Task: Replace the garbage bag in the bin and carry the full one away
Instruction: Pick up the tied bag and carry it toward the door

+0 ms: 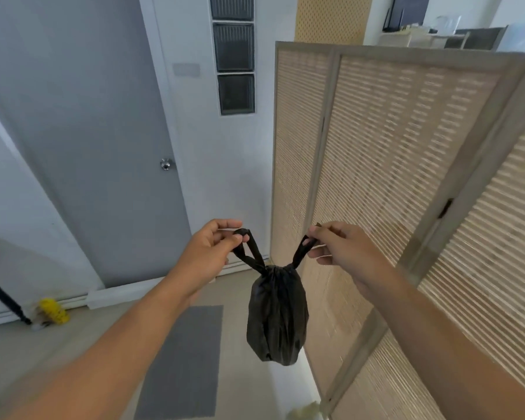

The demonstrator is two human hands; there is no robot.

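A small, full black garbage bag [276,316] hangs in the air in front of me, its neck cinched tight. Two black drawstring loops rise from the neck. My left hand [212,247] pinches the left loop between thumb and fingers. My right hand [337,247] pinches the right loop, and the loops are spread apart in a V. The bin is not in view.
A grey door [97,147] with a round knob [166,164] stands ahead on the left. A woven folding screen [391,177] stands close on the right. A grey mat [182,359] lies on the floor below. A yellow object [53,310] and a dark pole sit at far left.
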